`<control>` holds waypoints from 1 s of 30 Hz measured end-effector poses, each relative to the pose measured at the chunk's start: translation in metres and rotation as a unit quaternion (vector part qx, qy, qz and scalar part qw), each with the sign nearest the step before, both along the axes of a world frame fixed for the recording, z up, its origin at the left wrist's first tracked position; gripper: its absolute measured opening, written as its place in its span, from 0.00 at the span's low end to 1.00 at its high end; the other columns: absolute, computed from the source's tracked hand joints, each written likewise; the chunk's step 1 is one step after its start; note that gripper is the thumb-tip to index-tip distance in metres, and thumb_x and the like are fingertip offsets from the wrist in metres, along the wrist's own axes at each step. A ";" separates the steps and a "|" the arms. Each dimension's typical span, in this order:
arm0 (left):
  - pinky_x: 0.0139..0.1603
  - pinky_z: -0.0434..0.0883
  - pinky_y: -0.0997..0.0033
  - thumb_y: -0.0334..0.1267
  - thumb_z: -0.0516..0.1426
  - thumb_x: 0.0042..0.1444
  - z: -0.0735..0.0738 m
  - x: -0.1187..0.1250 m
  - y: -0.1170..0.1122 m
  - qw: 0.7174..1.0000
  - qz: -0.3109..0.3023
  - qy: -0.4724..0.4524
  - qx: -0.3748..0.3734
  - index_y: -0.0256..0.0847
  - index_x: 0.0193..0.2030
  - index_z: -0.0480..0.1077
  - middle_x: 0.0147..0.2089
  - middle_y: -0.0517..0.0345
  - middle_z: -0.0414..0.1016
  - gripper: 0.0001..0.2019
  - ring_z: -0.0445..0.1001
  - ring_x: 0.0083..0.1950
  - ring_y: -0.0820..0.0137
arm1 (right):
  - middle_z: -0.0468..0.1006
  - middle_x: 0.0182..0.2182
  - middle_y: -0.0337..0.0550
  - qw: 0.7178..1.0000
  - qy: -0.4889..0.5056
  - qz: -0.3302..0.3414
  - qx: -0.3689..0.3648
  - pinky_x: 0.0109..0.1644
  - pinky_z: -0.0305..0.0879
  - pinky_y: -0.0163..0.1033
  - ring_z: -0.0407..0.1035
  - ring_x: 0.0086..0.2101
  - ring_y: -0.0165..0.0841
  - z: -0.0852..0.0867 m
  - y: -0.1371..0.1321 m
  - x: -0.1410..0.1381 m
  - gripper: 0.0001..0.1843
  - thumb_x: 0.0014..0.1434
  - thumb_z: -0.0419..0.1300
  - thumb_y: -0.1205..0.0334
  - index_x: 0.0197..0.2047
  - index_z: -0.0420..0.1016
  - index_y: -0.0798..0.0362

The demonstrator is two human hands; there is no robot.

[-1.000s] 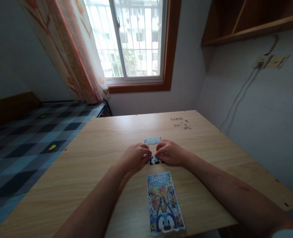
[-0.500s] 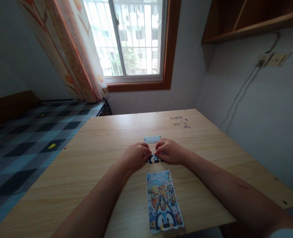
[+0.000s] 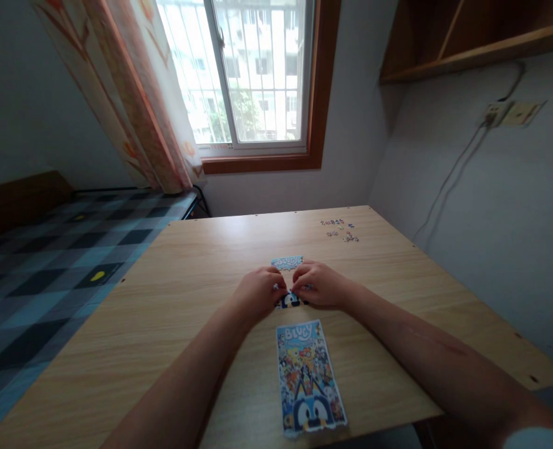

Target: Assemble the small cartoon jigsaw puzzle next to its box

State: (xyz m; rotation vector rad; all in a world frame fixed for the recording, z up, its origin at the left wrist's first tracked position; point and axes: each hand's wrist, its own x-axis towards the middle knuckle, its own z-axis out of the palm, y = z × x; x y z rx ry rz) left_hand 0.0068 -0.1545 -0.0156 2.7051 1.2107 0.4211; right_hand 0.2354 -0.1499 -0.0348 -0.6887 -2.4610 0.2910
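A joined lower section of a jigsaw puzzle, with a dark blue cartoon face, lies flat on the table. My left hand is closed at its left side, thumb and fingertips pinched on the edge. From the right, my right hand pinches the same section, its fingertips almost meeting the left ones. Both hands partly cover the section, so single pieces under the fingers are hidden. Just beyond lies the light blue upper puzzle section with lettering. Nearer to me is a printed reference picture titled "Bluey".
Several loose puzzle pieces are scattered at the table's far right. The wooden table stands below a window. A bed with a checked cover is on the left. A shelf and a plugged-in cable are on the right wall.
Almost nothing differs. Both hands keep their pinch at the lower puzzle section, with only slight finger movement, and the view has shifted a little.
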 end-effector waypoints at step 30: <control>0.72 0.55 0.49 0.52 0.52 0.65 -0.020 -0.004 0.012 0.993 0.095 0.063 0.013 0.42 0.69 0.63 0.72 0.43 0.61 0.29 0.59 0.73 0.53 | 0.83 0.45 0.47 0.845 0.225 -0.485 -0.014 0.52 0.70 0.41 0.75 0.45 0.38 -0.009 0.072 0.123 0.15 0.61 0.56 0.63 0.46 0.82 0.52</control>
